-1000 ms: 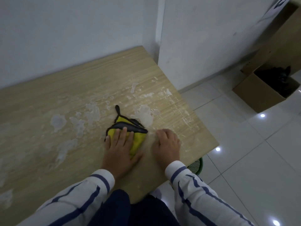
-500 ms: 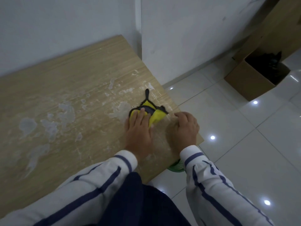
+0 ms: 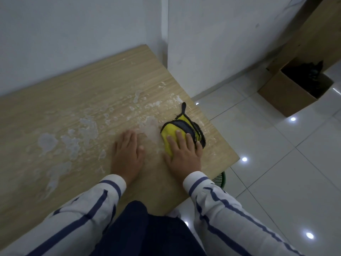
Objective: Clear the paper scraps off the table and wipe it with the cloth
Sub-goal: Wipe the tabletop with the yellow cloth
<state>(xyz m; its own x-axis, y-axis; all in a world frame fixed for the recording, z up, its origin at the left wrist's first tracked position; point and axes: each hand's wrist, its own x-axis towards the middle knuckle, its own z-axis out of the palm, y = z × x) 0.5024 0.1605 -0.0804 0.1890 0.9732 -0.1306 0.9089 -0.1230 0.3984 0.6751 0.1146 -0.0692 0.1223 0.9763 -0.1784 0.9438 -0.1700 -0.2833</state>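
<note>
Head view, looking down over a wooden bench (image 3: pixel 55 100) set into a white wall corner. Yellow cloth (image 3: pixel 177 131) with dark trim, bunched near the bench's right edge, a dark loop poking out toward the wall. Right hand (image 3: pixel 182 154) flat on top of the cloth, fingers spread and pressing down, not curled around it; near half of the cloth hidden beneath the palm. Left hand (image 3: pixel 127 154) just beside, open and flat on bare wood, fingers together, holding nothing, apart from the cloth. Pale smears and flecks (image 3: pixel 81 132) scattered over the wood left of and beyond both hands; hard to tell whether wet streaks or paper residue. Striped white sleeves (image 3: pixel 221 202) reaching in from the bottom edge. Green mesh basket (image 3: pixel 220 180) on the tiled floor, mostly hidden under the bench corner. Open cardboard box (image 3: pixel 287 95) near the far wall, contents too dark to make out.
</note>
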